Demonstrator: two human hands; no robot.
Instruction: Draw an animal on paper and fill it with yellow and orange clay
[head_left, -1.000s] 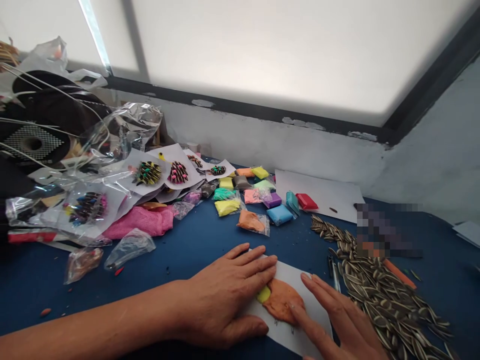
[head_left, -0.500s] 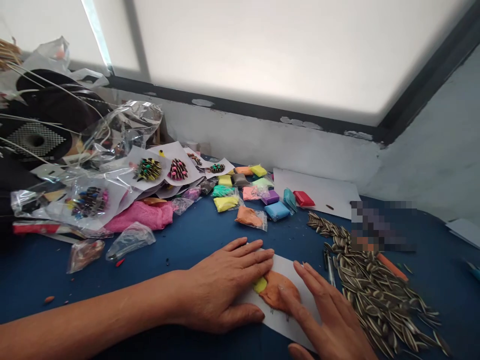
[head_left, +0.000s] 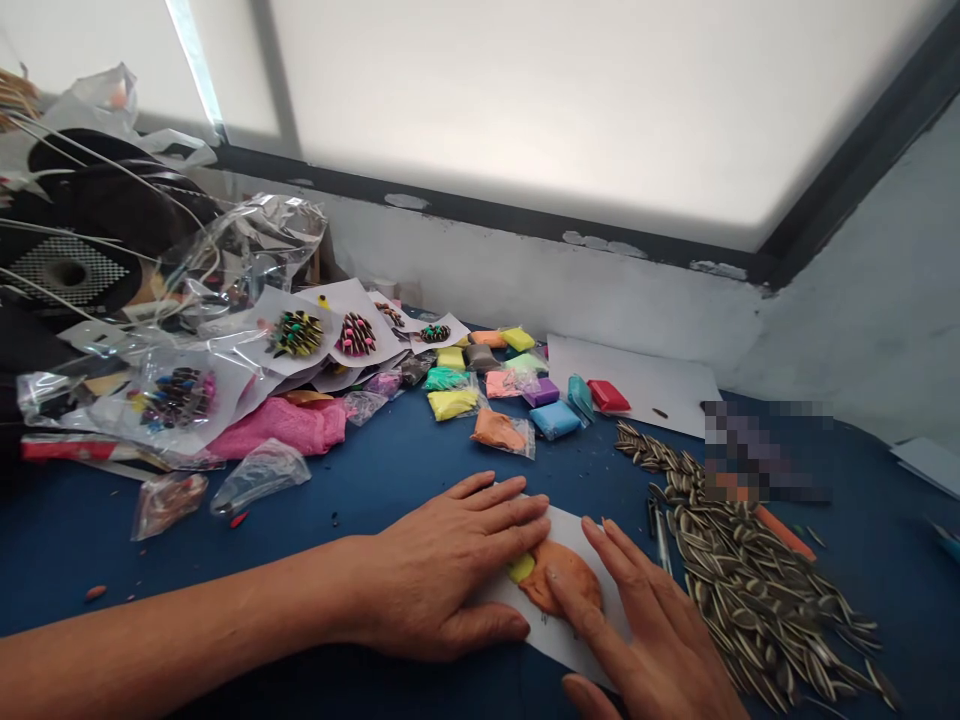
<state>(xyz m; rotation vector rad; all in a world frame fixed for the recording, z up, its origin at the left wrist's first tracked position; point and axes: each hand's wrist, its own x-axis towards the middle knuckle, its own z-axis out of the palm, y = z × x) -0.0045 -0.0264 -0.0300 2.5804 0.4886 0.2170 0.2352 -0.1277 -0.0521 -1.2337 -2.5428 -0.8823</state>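
A flattened patch of orange modelling clay (head_left: 574, 575) lies on a small sheet of white paper (head_left: 577, 650), with a bit of yellow clay (head_left: 521, 568) at its left edge. Short pencil marks show below the orange patch. My left hand (head_left: 465, 570) rests flat on the paper's left part, its fingers stretched out beside the yellow clay. With its index fingertip, my right hand (head_left: 645, 630) presses on the orange clay. The other right fingers are spread, and that hand holds nothing.
Striped sunflower seeds (head_left: 750, 580) are heaped at the right, beside a pen (head_left: 661, 535). Wrapped clay packets (head_left: 555, 420) sit beyond the hands. Seed-covered clay pieces on paper (head_left: 356, 335), a pink cloth (head_left: 285, 428) and plastic bags (head_left: 259, 475) lie at the left.
My right index fingertip has slid slightly left and up across the orange clay. The left hand stays almost where it was on the paper.
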